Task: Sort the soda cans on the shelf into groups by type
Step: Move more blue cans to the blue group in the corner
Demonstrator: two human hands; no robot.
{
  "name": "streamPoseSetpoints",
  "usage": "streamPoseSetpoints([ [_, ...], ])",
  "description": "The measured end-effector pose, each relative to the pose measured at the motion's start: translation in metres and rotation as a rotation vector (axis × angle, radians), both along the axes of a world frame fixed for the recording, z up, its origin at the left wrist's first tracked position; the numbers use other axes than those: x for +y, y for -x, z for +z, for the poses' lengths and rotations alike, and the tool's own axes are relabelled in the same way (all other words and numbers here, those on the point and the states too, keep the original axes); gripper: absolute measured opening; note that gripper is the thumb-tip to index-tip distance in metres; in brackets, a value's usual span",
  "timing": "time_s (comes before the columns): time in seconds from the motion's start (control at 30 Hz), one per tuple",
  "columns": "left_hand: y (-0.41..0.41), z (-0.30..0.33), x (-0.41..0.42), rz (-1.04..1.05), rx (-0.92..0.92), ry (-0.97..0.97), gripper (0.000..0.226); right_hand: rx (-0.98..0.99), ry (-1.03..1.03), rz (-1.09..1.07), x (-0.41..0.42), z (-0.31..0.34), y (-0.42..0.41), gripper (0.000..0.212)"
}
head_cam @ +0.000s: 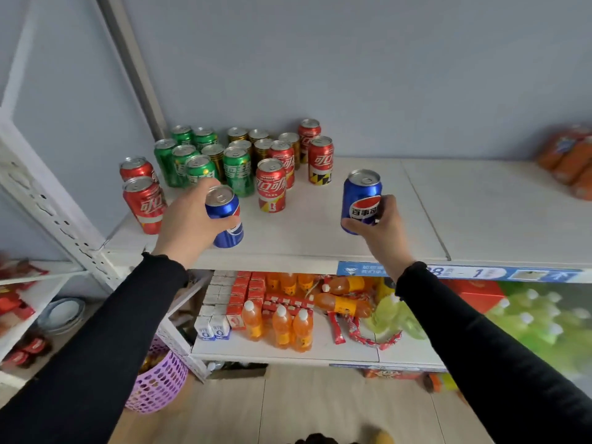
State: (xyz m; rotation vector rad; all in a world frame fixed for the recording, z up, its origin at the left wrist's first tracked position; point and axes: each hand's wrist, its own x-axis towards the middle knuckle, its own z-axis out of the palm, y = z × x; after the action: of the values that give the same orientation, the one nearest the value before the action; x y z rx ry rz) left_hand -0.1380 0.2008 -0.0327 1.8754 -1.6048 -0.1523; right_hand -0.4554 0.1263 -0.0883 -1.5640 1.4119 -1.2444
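Each hand is wrapped around a blue can: the left hand (189, 219) holds a blue can (224, 216) near the shelf's (320, 232) front edge, the right hand (381, 225) lifts another blue can (362, 200) toward the bare middle, probably to start a blue group. Green cans (192, 158), gold cans (253, 142) and red cans (282, 171) crowd the back-left corner.

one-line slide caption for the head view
Each hand holds a blue can over the shelf.
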Motion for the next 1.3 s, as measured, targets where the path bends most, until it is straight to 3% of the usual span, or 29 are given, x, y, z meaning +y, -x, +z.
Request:
streamPoseSetpoints([
  [0.3,0.187,0.008,-0.036,-0.409,0.063,-0.049,0.072,-0.006,0.022,-0.154,0.039,0.012,0.135,0.063],
  [0.5,0.361,0.004,-0.06,-0.599,0.087,-0.092,0.06,0.001,0.009,-0.284,0.065,0.011,0.291,0.06],
  [0.87,0.651,0.019,-0.105,-0.853,0.091,-0.135,0.064,0.05,-0.056,-0.424,0.065,0.009,0.555,0.062],
  [1.3,0.822,0.033,-0.244,-0.939,-0.313,0.033,0.065,0.035,-0.066,-0.538,-0.05,0.004,0.682,0.06],
])
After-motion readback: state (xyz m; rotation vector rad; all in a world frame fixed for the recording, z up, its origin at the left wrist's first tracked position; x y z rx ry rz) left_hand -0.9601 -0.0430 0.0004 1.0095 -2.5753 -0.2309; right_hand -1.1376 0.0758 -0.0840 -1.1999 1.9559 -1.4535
